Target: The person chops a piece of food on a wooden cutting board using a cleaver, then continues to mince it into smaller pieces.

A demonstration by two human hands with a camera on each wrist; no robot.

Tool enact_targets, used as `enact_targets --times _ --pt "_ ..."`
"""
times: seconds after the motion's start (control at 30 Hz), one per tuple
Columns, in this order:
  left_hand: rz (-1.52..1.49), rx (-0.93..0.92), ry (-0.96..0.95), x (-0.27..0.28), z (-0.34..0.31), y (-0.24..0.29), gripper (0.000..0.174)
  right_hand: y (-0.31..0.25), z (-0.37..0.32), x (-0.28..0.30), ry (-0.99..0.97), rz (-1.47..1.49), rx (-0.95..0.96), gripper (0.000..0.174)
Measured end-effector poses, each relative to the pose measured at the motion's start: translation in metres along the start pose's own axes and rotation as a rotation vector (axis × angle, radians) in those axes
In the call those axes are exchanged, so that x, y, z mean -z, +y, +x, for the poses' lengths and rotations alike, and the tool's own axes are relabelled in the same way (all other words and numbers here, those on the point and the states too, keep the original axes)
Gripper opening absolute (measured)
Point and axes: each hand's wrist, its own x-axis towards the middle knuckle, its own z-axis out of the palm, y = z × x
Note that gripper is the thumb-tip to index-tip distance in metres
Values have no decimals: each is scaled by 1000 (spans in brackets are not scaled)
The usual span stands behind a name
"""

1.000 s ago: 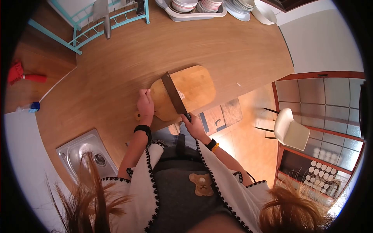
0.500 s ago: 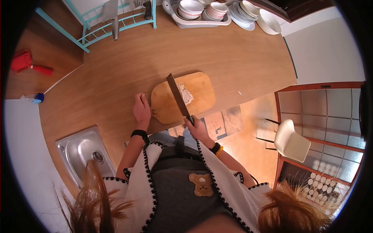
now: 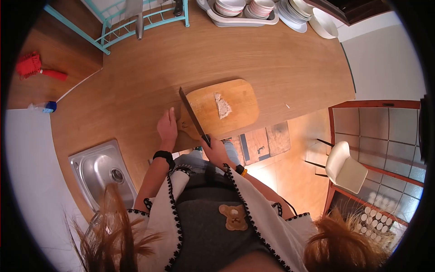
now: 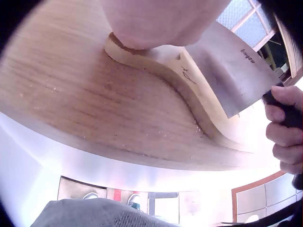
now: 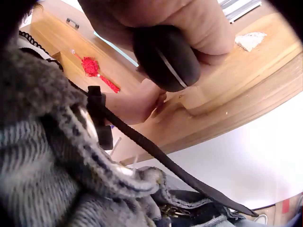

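Note:
A wooden cutting board (image 3: pixel 244 102) lies on the counter, a pale, finely chopped heap (image 3: pixel 222 107) on its middle. My right hand (image 3: pixel 216 152) grips the black handle of a cleaver (image 3: pixel 192 111), whose blade stands across the board's left part, left of the heap. In the left wrist view the wide blade (image 4: pixel 232 66) is over the board near its handle end. My left hand (image 3: pixel 167 128) holds the board's handle end; in the left wrist view this hand (image 4: pixel 161 21) covers the handle's tip. The right wrist view shows the heap (image 5: pixel 250 41) beyond the cleaver's handle (image 5: pixel 165 59).
A steel sink (image 3: pixel 102 170) is at the lower left. At the back stand a turquoise rack (image 3: pixel 156 21) with knives and a tray (image 3: pixel 244 21) of bowls, with stacked plates (image 3: pixel 292 18) beside it. A small white scrap (image 3: pixel 287 106) lies right of the board.
My right hand has moved the cleaver left across the board, away from the heap. The heap, partly hidden at first, now shows fully. My left hand stays by the board's handle.

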Motion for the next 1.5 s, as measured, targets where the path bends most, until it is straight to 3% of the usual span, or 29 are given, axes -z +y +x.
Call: enact_targets --times 0.1,0.27,0.33,0.5,0.57,0.6,0.73,0.77,0.8,0.97,1.03,1.27,1.5 --pt "-13 74 -78 0 -2 8 39 7 -6 6 98 45 -119 30" --pt "-128 -1 125 -15 -2 25 30 33 -16 27 212 90 -166 29" --pt "-116 -45 124 -22 1 18 29 30 -18 38 144 194 -306 29" --pt "26 -47 11 -27 5 28 29 10 -24 70 104 311 -201 30" --pt "77 -108 -18 -33 6 27 30 1 -26 84 82 483 -410 32" --pt "73 -104 -18 -35 6 26 30 -2 -28 91 81 478 -411 32" --pt "284 -432 15 -38 7 25 30 15 -28 117 116 408 -427 34" --pt "321 -561 27 -38 7 27 30 27 -22 128 183 120 -236 34" --pt "318 -557 26 -40 8 26 30 37 -13 139 245 -166 -37 34" --pt "301 -572 85 -39 7 30 22 32 48 202 252 -590 206 27" --pt "304 -569 65 -37 9 31 21 25 78 216 141 -839 330 24" --pt "330 -528 53 -39 8 29 20 28 145 215 7 -823 463 25" --pt "303 -523 65 -37 7 28 20 46 146 218 -127 -841 580 28"
